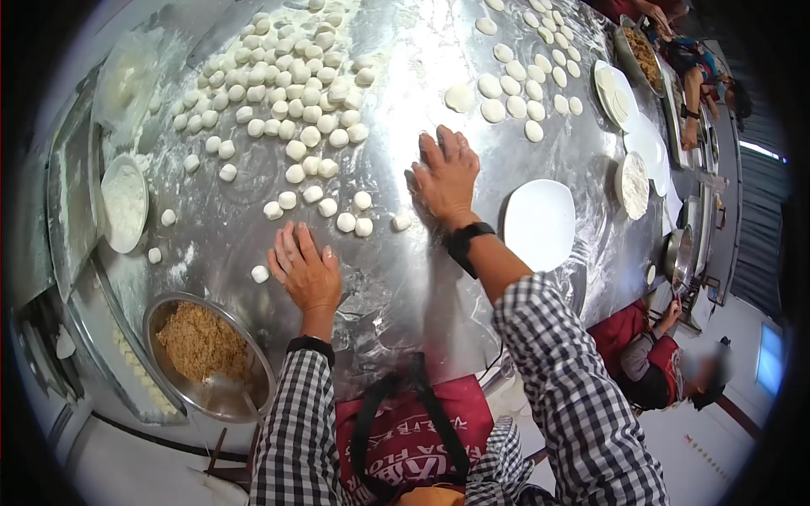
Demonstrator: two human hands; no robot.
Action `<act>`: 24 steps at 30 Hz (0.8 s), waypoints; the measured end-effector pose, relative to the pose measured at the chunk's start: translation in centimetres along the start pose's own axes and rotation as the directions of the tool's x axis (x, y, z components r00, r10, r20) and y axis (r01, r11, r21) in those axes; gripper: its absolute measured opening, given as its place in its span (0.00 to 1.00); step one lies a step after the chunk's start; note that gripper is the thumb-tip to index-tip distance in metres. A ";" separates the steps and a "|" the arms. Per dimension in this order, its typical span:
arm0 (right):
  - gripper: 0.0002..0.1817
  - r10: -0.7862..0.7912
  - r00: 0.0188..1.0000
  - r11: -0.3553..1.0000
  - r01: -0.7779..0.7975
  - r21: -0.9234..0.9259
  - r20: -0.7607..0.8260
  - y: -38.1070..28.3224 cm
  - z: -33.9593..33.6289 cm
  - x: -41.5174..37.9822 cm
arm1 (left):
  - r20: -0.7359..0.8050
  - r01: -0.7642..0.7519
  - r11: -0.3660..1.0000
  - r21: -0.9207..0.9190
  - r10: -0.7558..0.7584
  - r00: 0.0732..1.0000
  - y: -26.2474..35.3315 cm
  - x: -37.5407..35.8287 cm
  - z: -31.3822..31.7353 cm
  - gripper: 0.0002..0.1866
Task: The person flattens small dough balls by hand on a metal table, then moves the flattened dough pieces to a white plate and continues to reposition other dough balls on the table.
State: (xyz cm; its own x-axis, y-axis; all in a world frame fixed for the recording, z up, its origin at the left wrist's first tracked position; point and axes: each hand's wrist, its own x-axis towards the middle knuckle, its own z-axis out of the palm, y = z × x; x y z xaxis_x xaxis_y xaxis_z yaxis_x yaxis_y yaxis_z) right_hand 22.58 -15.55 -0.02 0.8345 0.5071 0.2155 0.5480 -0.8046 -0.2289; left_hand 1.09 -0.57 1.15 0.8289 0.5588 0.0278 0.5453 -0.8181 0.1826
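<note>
My left hand [307, 271] rests palm down over the metal table [380, 304], its fingers spread, just below several small white dough balls [310, 135]. One dough ball [260, 274] lies beside its fingers on the left. Farther forward and to the right, my right hand [447, 175] is also palm down with fingers apart, a black band on its wrist. A single dough ball [402, 222] sits to its lower left. Flattened dough rounds [515, 106] lie beyond it, one larger round [460, 98] nearest its fingertips. Neither hand appears to hold anything.
A square white plate [540, 224] is right of my right wrist. At lower left stands a metal bowl of brown filling [201, 339]; above it, a bowl of flour [125, 202]. More plates [647, 148] and a flour bowl [632, 185] are at right, with people [666, 363] along that side.
</note>
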 end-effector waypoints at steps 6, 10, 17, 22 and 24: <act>0.22 0.339 0.881 0.472 -0.463 0.751 0.329 1.2 -4.4 -3.4 | -0.059 -0.022 1.000 0.011 0.023 0.998 0.1 0.4 0.4 0.31; 0.17 0.190 0.859 0.623 -0.479 0.618 0.475 -0.6 -6.1 -7.2 | -0.069 -0.028 1.000 -0.006 0.028 0.997 0.3 0.4 0.3 0.30; 0.20 0.074 0.995 0.875 -0.099 0.473 0.071 0.8 -4.8 -4.8 | -0.058 -0.021 1.000 0.023 0.023 0.998 0.3 0.3 0.4 0.30; 0.20 -0.324 0.920 0.864 0.191 0.467 0.222 -3.4 -5.3 -5.5 | -0.073 -0.033 0.999 0.011 0.034 0.997 0.2 0.3 0.3 0.30; 0.19 -0.221 0.961 0.870 0.116 0.479 0.168 -2.6 -3.4 -6.6 | -0.066 -0.022 1.000 -0.015 0.021 0.998 0.2 0.2 0.4 0.29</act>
State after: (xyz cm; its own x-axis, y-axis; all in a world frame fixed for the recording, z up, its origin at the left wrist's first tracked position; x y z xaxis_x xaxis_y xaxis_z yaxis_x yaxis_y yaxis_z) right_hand 15.46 -17.81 2.37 0.6905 0.7167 0.0976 0.6010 -0.4933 -0.6289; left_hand 1.44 -0.65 0.83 0.8302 0.5491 0.0962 0.5249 -0.8282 0.1965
